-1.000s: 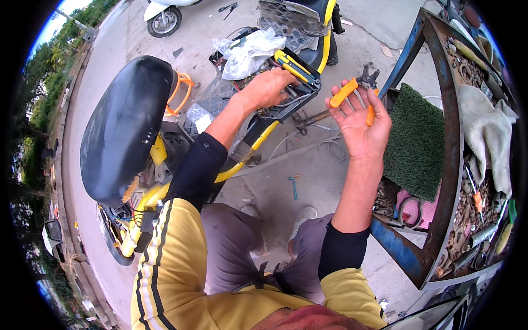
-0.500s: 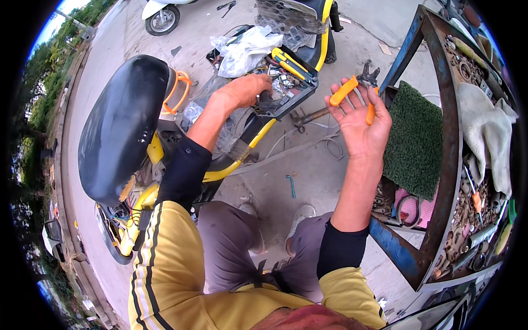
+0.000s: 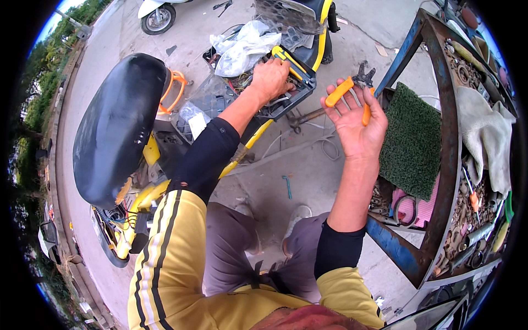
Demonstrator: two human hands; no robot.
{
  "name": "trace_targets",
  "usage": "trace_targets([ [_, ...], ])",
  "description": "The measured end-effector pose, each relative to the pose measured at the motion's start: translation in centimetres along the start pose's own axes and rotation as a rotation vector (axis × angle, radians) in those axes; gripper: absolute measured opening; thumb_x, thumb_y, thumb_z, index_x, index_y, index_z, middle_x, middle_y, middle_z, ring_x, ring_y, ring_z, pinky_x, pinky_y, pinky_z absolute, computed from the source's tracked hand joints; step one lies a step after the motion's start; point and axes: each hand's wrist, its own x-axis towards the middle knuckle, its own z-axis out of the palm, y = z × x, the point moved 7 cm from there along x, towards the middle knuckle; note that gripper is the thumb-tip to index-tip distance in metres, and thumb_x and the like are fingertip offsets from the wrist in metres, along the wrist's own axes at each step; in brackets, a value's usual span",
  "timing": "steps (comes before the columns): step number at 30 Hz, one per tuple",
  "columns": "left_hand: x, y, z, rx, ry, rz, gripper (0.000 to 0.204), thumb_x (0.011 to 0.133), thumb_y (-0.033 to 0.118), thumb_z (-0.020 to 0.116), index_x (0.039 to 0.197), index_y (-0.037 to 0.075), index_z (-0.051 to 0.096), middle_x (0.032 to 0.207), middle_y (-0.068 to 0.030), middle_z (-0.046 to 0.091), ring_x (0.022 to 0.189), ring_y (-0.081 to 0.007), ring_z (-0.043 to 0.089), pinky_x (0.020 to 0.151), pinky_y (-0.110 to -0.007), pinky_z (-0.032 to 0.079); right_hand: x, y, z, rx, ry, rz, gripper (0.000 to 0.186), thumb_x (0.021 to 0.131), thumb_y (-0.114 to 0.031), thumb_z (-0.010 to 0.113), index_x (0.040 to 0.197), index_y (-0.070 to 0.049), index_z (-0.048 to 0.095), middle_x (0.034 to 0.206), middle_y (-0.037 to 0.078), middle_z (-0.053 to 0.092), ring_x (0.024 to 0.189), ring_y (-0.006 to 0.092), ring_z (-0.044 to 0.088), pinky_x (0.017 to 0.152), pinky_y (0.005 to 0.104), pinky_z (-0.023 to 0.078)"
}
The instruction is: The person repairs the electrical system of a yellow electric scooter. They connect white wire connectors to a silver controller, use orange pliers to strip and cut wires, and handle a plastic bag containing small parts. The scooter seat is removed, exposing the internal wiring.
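My left hand [image 3: 270, 78] reaches into a dark open tray [image 3: 297, 100] of small parts on the yellow scooter's [image 3: 254, 137] footboard. Its fingers are curled downward, and what they grip, if anything, is hidden. Beside its fingertips lies a long yellow-and-black tool [image 3: 291, 63]. A crumpled white plastic bag [image 3: 242, 52] rests just left of it. My right hand [image 3: 358, 129] is turned palm up over the ground, holding pliers [image 3: 340, 91] with orange handles and dark jaws. The handles are spread, one across the fingers and the other against the thumb; the jaws point away from me.
The black scooter seat [image 3: 118, 132] stands tipped up at left. At right is a rusty metal cart [image 3: 446, 137] with loose hardware, a grey cloth [image 3: 481, 121] and a green mat [image 3: 411, 140]. A hammer [image 3: 300, 119] and a teal hex key [image 3: 288, 187] lie on the ground.
My left hand has moved right and away from me, from the tray's near left side to beside the yellow-and-black tool. My right hand keeps the pliers in nearly the same place.
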Motion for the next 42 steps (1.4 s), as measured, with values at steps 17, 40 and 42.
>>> trace_targets([
  [17, -2.1, -5.0, -4.6, -0.360, -0.240, -0.023, 0.019, 0.081, 0.003, 0.063, 0.099, 0.001, 0.070, 0.093, -0.0190, 0.074, 0.091, -0.0374, 0.071, 0.084, -0.045, 0.055, -0.4, -1.3, -0.2, -0.005, 0.012, -0.029, 0.035, 0.100, -0.022, 0.061, 0.125, 0.003, 0.058, 0.126, 0.021, 0.059, 0.117, 0.0410, 0.062, 0.098, 0.0631, 0.054],
  [40, -0.6, -3.4, -2.1, -0.134, -0.116, 0.160, 0.017, 0.087, 0.005, 0.058, 0.104, 0.007, 0.059, 0.096, -0.0175, 0.066, 0.097, -0.0418, 0.066, 0.082, -0.051, 0.053, -0.3, -1.2, -0.7, -0.003, 0.016, -0.027, 0.038, 0.101, -0.023, 0.060, 0.127, 0.004, 0.057, 0.128, 0.023, 0.059, 0.118, 0.0418, 0.062, 0.098, 0.0630, 0.054],
  [42, -1.1, -3.4, -2.6, -0.170, -0.046, 0.142, 0.016, 0.090, 0.006, 0.057, 0.106, 0.007, 0.058, 0.099, -0.0179, 0.066, 0.097, -0.0417, 0.067, 0.082, -0.051, 0.053, -0.4, -1.3, -0.8, -0.003, 0.027, -0.035, 0.040, 0.102, -0.024, 0.059, 0.128, 0.005, 0.056, 0.129, 0.025, 0.059, 0.120, 0.0438, 0.061, 0.100, 0.0645, 0.053],
])
